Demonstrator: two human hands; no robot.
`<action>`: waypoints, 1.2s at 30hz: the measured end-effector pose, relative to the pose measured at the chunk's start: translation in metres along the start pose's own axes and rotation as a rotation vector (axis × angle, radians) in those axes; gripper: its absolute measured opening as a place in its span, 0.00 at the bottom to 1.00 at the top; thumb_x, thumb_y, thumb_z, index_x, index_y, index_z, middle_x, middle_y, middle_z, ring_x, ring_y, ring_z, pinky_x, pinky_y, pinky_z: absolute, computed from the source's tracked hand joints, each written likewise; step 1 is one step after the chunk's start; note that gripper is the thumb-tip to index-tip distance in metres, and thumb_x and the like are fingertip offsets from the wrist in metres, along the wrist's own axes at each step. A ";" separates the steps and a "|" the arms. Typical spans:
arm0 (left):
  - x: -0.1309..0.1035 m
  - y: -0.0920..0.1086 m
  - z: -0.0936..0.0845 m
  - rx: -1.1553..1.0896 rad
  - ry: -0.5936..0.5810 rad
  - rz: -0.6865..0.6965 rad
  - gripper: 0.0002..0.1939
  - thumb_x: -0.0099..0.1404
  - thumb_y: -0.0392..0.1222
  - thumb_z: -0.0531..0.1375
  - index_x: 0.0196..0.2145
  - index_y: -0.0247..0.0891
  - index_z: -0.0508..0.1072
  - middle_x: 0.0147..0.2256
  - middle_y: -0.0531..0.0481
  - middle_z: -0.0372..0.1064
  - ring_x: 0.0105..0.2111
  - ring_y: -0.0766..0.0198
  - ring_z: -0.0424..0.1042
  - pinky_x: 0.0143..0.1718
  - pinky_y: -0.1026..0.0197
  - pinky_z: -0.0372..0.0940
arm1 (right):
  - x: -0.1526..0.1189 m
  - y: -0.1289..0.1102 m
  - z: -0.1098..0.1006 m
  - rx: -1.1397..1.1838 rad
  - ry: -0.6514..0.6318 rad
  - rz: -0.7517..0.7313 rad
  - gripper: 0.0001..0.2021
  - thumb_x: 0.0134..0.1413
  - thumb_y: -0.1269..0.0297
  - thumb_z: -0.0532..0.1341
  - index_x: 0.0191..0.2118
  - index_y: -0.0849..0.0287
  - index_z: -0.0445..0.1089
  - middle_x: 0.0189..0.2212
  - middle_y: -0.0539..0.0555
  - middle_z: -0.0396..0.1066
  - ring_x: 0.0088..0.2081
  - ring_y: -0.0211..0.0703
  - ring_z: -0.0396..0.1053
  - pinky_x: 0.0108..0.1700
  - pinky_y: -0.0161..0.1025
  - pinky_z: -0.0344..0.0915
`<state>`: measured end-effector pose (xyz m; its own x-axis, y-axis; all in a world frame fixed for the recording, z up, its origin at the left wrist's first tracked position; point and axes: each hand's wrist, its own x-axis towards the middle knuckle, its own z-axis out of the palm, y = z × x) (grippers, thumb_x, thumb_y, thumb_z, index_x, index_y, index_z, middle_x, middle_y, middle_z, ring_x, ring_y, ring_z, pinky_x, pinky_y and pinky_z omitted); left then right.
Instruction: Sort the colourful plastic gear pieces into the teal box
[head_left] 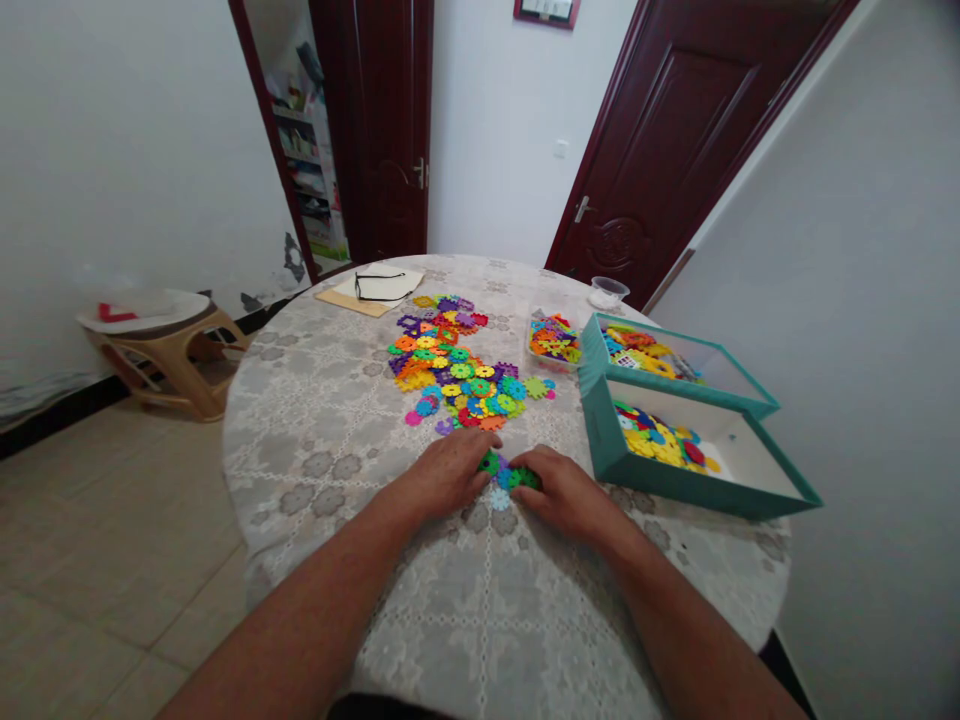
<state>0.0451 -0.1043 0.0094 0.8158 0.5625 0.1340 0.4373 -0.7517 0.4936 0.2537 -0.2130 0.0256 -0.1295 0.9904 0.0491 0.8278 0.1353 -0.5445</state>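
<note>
I had left hand (448, 467) pinching a green gear (489, 463), right hand (561, 487) a second gear (524, 478); both looked light, stiff, best held by rims.

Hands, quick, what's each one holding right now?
Left hand: closed, holding a green gear.
Right hand: closed, holding another green gear.

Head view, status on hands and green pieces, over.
Left hand: fingers around green gear. Right hand: fingers on green piece. Pale-blue gear between; colourful pile just beyond.
</note>
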 end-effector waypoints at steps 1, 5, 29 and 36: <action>0.001 -0.001 0.001 -0.010 0.008 -0.008 0.24 0.65 0.36 0.62 0.58 0.44 0.69 0.59 0.42 0.71 0.58 0.51 0.70 0.60 0.49 0.65 | 0.000 0.000 0.001 -0.022 0.002 0.013 0.11 0.60 0.68 0.64 0.48 0.56 0.76 0.44 0.56 0.75 0.45 0.48 0.71 0.49 0.41 0.64; 0.004 0.000 0.001 0.000 -0.034 -0.025 0.23 0.65 0.37 0.62 0.57 0.44 0.72 0.57 0.43 0.74 0.57 0.49 0.71 0.59 0.49 0.66 | 0.002 -0.003 0.004 -0.059 -0.005 0.023 0.08 0.59 0.70 0.64 0.44 0.56 0.73 0.42 0.54 0.72 0.44 0.46 0.70 0.46 0.39 0.62; 0.002 0.003 -0.018 -0.245 -0.113 -0.042 0.07 0.60 0.33 0.61 0.36 0.41 0.75 0.35 0.54 0.74 0.36 0.63 0.70 0.37 0.62 0.60 | 0.011 -0.022 0.012 0.050 0.067 -0.002 0.10 0.52 0.77 0.61 0.37 0.55 0.67 0.39 0.51 0.68 0.43 0.44 0.68 0.44 0.38 0.62; 0.001 0.004 -0.020 -0.325 -0.071 -0.097 0.06 0.59 0.34 0.60 0.35 0.40 0.74 0.34 0.53 0.74 0.35 0.62 0.70 0.36 0.62 0.60 | 0.012 -0.019 0.016 0.048 0.054 -0.001 0.09 0.51 0.78 0.61 0.34 0.55 0.68 0.35 0.49 0.68 0.39 0.42 0.67 0.40 0.36 0.59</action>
<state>0.0399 -0.0998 0.0284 0.8056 0.5922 0.0187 0.3799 -0.5405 0.7507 0.2275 -0.2039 0.0230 -0.0991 0.9906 0.0939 0.8002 0.1355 -0.5842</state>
